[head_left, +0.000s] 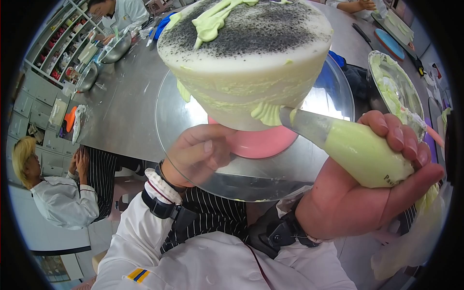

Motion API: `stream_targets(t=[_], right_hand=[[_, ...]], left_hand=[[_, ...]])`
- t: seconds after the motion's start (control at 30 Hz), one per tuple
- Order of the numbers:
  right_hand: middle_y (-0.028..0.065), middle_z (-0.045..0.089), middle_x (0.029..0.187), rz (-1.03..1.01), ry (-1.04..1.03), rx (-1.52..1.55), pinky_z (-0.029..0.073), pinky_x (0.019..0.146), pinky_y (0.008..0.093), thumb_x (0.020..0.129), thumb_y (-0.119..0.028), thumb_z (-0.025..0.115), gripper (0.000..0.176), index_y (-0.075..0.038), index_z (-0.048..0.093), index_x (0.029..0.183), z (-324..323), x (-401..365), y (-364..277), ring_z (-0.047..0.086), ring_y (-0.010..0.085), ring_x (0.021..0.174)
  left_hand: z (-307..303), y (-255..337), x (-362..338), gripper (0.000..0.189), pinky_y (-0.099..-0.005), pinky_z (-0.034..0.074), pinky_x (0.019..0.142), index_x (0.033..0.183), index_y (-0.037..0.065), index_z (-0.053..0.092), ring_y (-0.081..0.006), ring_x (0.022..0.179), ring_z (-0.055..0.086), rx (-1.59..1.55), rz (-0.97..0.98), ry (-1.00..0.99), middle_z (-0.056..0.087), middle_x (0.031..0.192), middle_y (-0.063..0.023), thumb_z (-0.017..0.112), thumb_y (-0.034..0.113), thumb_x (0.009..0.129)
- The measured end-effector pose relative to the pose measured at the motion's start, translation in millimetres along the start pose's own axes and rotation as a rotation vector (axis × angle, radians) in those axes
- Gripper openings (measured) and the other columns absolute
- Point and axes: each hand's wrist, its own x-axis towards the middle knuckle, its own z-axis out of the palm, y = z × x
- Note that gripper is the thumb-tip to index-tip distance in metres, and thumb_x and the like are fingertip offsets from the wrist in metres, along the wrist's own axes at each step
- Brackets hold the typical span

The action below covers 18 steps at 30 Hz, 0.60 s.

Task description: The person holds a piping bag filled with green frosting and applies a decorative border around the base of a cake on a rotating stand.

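A tall white cake dummy (246, 72) stands on a clear glass turntable (183, 104) with a pink base (263, 142). Thin green cream is smeared round its side; thicker green strokes and dark specks cover the top. My right hand (357, 188) is wrapped round a piping bag (365, 154) filled with pale green cream. Its metal nozzle (304, 123) meets the lower side of the dummy, where a ridged bit of piped cream (267, 113) sits. My left hand (205, 150) shows through the glass rim, fingers curled against the pink base, fingertips partly hidden.
To the right, a cream-smeared metal bowl (396, 82) stands near a blue round board (389, 43). Metal bowls (116, 50) and an orange-handled tool (71, 118) lie along the left of the steel table (123, 106). One person (72, 193) sits at left; others work across the table.
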Motion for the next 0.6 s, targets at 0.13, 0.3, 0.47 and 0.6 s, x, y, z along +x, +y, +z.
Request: stream_targets(t=[0.13,0.3,0.47,0.6], right_hand=[[-0.0028,0.052,0.078,-0.005,0.002,-0.012,0.040,0.078,0.0284,0.090,-0.034,0.053,0.024,-0.013,0.053,0.078,0.8,-0.1,0.1,0.048,0.0100,0.076],[-0.0028,0.052,0.078,-0.008,0.006,-0.022,0.040,0.078,0.0284,0.090,-0.034,0.053,0.024,-0.013,0.053,0.078,1.2,-0.3,0.2,0.048,0.0098,0.076],[-0.0027,0.052,0.078,-0.010,0.013,-0.025,0.040,0.077,0.0283,0.090,-0.035,0.053,0.025,-0.013,0.053,0.078,0.8,0.2,-0.2,0.048,0.0096,0.076],[-0.0026,0.052,0.077,-0.013,0.012,-0.029,0.041,0.077,0.0281,0.090,-0.035,0.052,0.025,-0.013,0.053,0.078,0.7,0.2,-0.1,0.048,0.0096,0.076]], left_hand=[[-1.2,-0.3,-0.3,0.035,-0.0249,0.029,0.056,0.121,0.006,0.051,-0.0092,0.059,0.037,-0.014,-0.003,0.005,0.042,0.065,0.0020,0.053,0.018,0.088],[-2.1,-0.2,0.0,0.035,-0.0245,0.029,0.056,0.121,0.006,0.052,-0.0089,0.059,0.036,-0.019,0.003,-0.009,0.041,0.065,0.0022,0.053,0.018,0.088],[-3.3,-1.0,0.5,0.035,-0.0240,0.028,0.055,0.120,0.006,0.052,-0.0088,0.059,0.035,-0.030,0.004,-0.011,0.040,0.065,0.0022,0.053,0.018,0.088],[-3.7,-1.0,0.3,0.034,-0.0239,0.028,0.055,0.120,0.006,0.052,-0.0087,0.059,0.035,-0.026,0.009,-0.012,0.040,0.064,0.0024,0.054,0.018,0.088]])
